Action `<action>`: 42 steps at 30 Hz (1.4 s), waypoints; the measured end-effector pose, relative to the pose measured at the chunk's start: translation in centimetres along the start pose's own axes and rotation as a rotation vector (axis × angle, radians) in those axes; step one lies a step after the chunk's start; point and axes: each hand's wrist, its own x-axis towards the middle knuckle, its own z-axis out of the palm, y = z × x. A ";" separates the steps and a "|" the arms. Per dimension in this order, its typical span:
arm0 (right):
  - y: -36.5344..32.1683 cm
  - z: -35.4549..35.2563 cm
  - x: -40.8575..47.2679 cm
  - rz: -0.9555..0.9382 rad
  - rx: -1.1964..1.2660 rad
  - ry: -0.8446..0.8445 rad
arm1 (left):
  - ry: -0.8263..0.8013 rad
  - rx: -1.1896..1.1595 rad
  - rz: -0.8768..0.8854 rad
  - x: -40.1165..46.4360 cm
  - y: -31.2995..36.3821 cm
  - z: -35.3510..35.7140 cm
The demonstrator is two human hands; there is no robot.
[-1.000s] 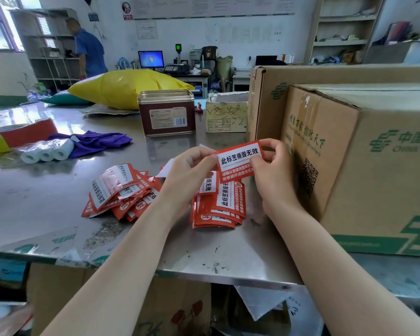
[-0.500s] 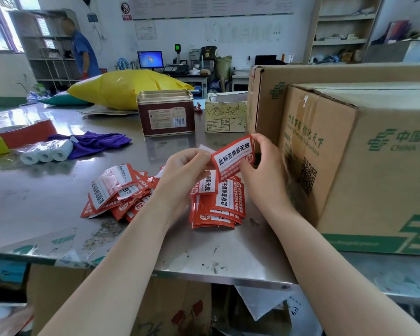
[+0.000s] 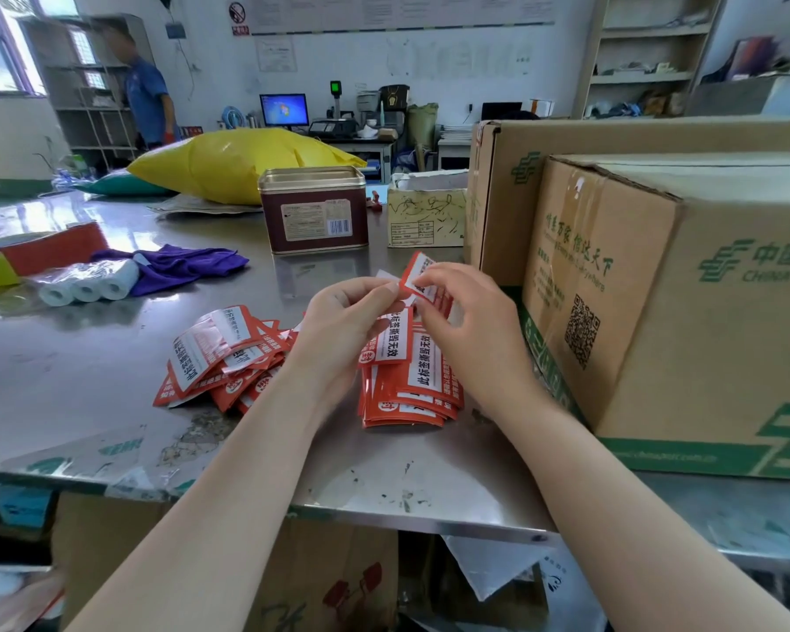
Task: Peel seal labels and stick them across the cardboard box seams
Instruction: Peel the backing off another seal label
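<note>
Both hands hold one red-and-white seal label (image 3: 418, 271) above the steel table. My left hand (image 3: 343, 326) pinches its left edge, and my right hand (image 3: 464, 321) pinches its upper corner with fingertips curled over it. The label stands tilted, nearly edge-on, partly hidden by my right fingers. Below the hands lies a stack of seal labels (image 3: 411, 380). A looser heap of labels (image 3: 220, 353) lies to the left. A large cardboard box (image 3: 685, 312) with green print stands just right of my right hand, with a second box (image 3: 498, 184) behind it.
A brown tin (image 3: 315, 212) and a small scribbled carton (image 3: 427, 212) stand beyond the hands. Purple cloth (image 3: 179, 264), paper rolls (image 3: 87, 287) and tape (image 3: 46, 250) lie at the left. A yellow bag (image 3: 229, 161) lies farther back. A person in blue (image 3: 147, 98) stands by shelves.
The label has turned from flat and facing me to tilted nearly edge-on. My right hand moved from its right edge over to its top corner, closer to my left hand.
</note>
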 end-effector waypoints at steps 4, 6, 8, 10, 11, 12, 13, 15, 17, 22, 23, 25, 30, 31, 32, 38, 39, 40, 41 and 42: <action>0.1 0.1 0.1 0.005 0.004 0.032 | -0.011 0.087 0.019 0.0 -0.1 0.0; 0.1 0.1 0.1 0.010 -0.009 0.030 | -0.021 0.096 0.023 -0.1 0.0 0.1; 0.1 0.0 0.1 0.012 -0.003 0.029 | -0.032 0.094 0.028 -0.2 0.1 0.2; 0.2 0.0 0.1 0.011 -0.002 0.034 | -0.040 0.092 0.032 -0.2 0.1 0.2; 0.2 0.0 0.1 0.011 -0.001 0.038 | -0.041 0.088 0.032 -0.3 0.1 0.2; 0.2 0.0 0.1 0.011 0.001 0.041 | -0.041 0.085 0.032 -0.3 0.1 0.2; 0.2 0.0 0.1 0.011 0.003 0.043 | -0.040 0.081 0.031 -0.3 0.1 0.3; 0.2 0.0 0.0 0.005 0.011 0.042 | -0.035 0.074 0.032 -0.4 0.1 0.3; 0.2 -0.1 0.0 -0.002 0.013 0.040 | -0.032 0.083 0.039 -0.3 0.1 0.2; 0.1 -0.2 0.0 -0.016 0.002 0.031 | -0.024 0.125 0.045 -0.2 -0.1 0.1; 0.1 -0.2 0.0 -0.013 0.005 0.024 | -0.022 0.133 0.045 -0.1 -0.2 0.1; 0.0 -0.2 -0.1 0.002 0.014 0.005 | -0.015 0.146 0.047 -0.2 -0.2 0.1; -0.1 -0.2 -0.1 0.052 0.096 -0.001 | -0.011 0.148 0.055 -0.4 0.0 0.3; -0.2 -0.2 -0.1 0.056 0.113 0.004 | -0.019 0.149 0.057 -0.5 0.0 0.3; -0.2 -0.3 0.0 0.061 0.127 0.006 | -0.028 0.153 0.056 -0.5 0.0 0.3; 0.3 -0.3 0.2 0.137 0.204 0.017 | -0.072 0.126 0.030 -0.7 0.1 0.4; 0.3 -0.3 0.2 0.163 0.231 0.018 | -0.077 0.113 0.021 -0.7 0.1 0.5; 0.4 -0.2 0.2 0.188 0.248 0.019 | -0.079 0.109 0.014 -0.6 0.1 0.6; 0.5 -0.2 0.3 0.210 0.255 0.023 | -0.077 0.112 0.005 -0.5 0.1 0.6; 0.6 -0.2 0.3 0.229 0.257 0.027 | -0.075 0.108 -0.009 -0.5 0.1 0.6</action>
